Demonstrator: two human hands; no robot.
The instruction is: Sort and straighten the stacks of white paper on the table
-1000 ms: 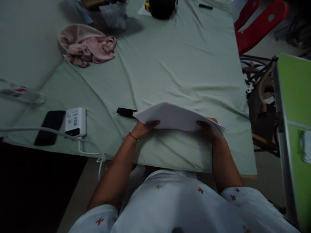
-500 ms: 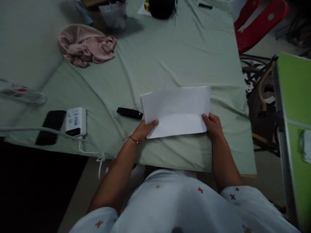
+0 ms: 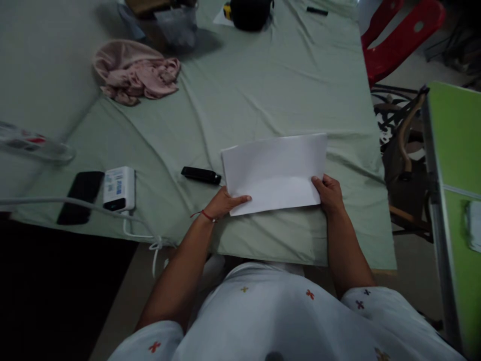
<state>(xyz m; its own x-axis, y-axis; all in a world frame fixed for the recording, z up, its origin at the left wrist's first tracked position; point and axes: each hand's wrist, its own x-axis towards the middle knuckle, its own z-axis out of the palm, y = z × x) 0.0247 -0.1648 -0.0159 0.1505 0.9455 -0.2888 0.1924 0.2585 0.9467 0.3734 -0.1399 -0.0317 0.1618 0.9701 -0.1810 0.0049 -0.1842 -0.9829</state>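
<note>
A white stack of paper (image 3: pixel 276 173), slightly bowed, is held between my two hands above the cloth-covered table. My left hand (image 3: pixel 225 201) grips its lower left corner, thumb on top and the other fingers hidden underneath. At the right edge my right hand (image 3: pixel 328 191) pinches the paper, its thumb on the upper face and the fingers curled behind. Just left of the paper lies a black stapler (image 3: pixel 201 175), close to my left hand but apart from it.
On the green tablecloth (image 3: pixel 240 113) at left are a black phone (image 3: pixel 80 196), a white power bank (image 3: pixel 119 188) with a cable and a plastic bottle (image 3: pixel 35 144). A pink cloth (image 3: pixel 141 77) and a bin (image 3: pixel 175 25) sit farther back. A red chair (image 3: pixel 398 45) stands right.
My left thumb has slid a little to the right over the paper. The paper's left edge has shifted slightly right, while my right hand keeps its place.
</note>
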